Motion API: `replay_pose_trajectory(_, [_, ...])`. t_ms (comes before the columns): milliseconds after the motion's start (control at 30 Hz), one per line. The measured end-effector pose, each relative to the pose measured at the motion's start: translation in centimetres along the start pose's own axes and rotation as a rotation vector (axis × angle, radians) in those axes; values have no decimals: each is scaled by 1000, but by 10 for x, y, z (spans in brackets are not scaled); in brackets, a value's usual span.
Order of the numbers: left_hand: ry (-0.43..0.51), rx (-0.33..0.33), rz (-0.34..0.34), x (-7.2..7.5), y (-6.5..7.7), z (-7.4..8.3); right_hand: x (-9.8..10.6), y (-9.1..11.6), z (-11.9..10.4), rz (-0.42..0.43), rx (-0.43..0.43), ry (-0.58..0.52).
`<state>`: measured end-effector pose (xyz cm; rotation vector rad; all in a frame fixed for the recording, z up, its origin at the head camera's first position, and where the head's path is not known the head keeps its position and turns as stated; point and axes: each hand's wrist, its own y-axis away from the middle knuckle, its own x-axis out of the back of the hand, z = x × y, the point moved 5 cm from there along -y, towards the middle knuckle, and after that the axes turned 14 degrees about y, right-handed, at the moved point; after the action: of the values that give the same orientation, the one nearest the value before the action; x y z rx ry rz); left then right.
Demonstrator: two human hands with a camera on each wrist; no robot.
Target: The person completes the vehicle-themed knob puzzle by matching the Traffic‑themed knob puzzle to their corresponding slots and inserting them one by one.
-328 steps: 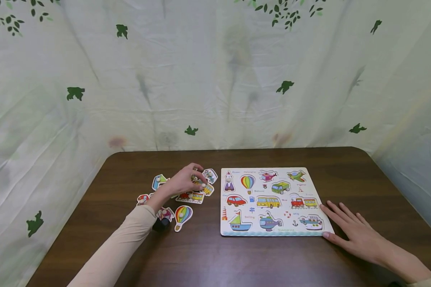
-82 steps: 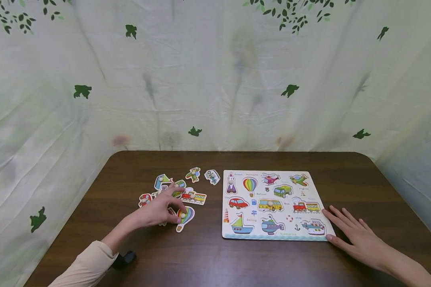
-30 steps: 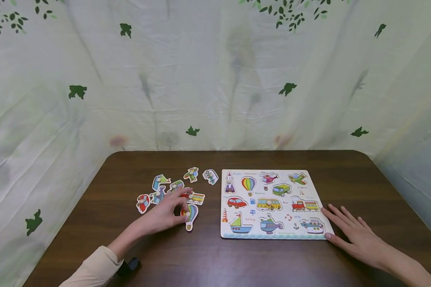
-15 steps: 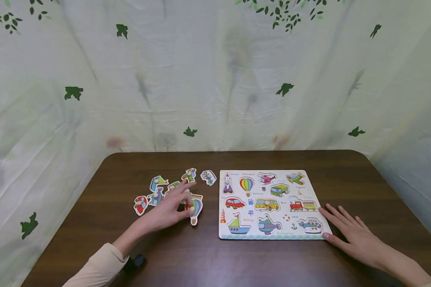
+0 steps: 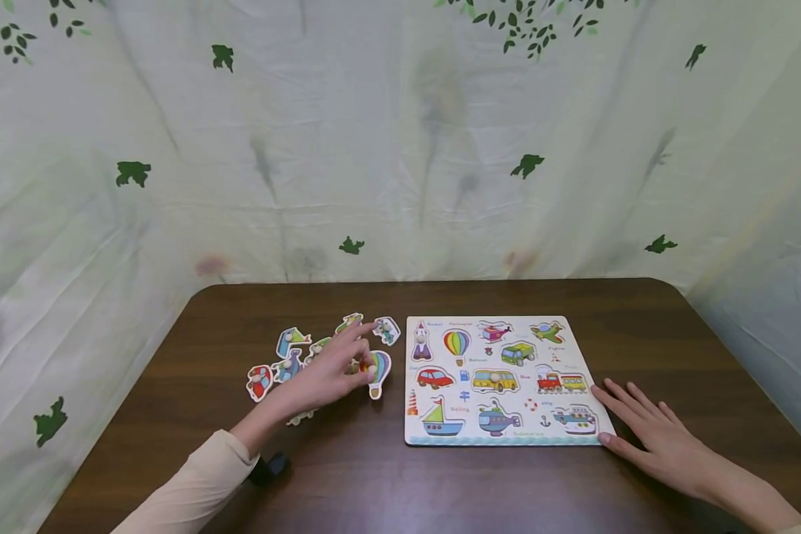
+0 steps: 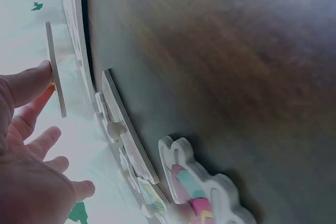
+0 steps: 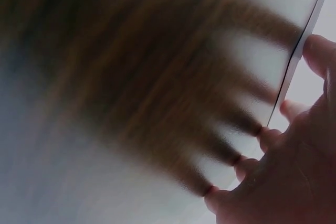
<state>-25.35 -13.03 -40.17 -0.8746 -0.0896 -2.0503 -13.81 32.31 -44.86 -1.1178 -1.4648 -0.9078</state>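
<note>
My left hand (image 5: pixel 334 367) pinches a hot-air balloon puzzle piece (image 5: pixel 379 371) between thumb and index finger. In the left wrist view the balloon piece (image 6: pixel 51 43) appears edge-on, raised off the table, while the other fingers spread loosely. Just right of it lies the white vehicle puzzle board (image 5: pixel 507 440). A knobbed rocket piece (image 5: pixel 421 348) and a knobbed bus piece (image 5: pixel 487 382) sit in the board. The right hand (image 5: pixel 670 445) rests at the board's right edge, fingers spread and thumb at the near corner.
Loose knobbed pieces lie around the left hand: a car (image 5: pixel 260 382), a submarine (image 5: pixel 288 365), a sailboat (image 5: pixel 292 341), a plane (image 5: pixel 347 321) and a ship (image 5: pixel 386 331). A pink piece (image 6: pixel 202 203) shows below the left wrist. The train piece is hidden behind the hand.
Since 10.9 seconds ago the bus piece has gone from the pile into the board. My left hand has gripped the balloon piece and carried it rightward and away. The right hand stays put.
</note>
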Motion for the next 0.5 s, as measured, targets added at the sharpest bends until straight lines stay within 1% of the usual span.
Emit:
replay_pose_trajectory(233, [-13,12,7,-2,-14,-1,1,-3,2,-21,-10,11])
replay_pose_trajectory(367, [-18,-3,22,-4,-26,0,1,-3,3,-20,-11,4])
replay_pose_trajectory(500, [-23,10,51,-8,-39,0,0,-2,2,-8,-2,2])
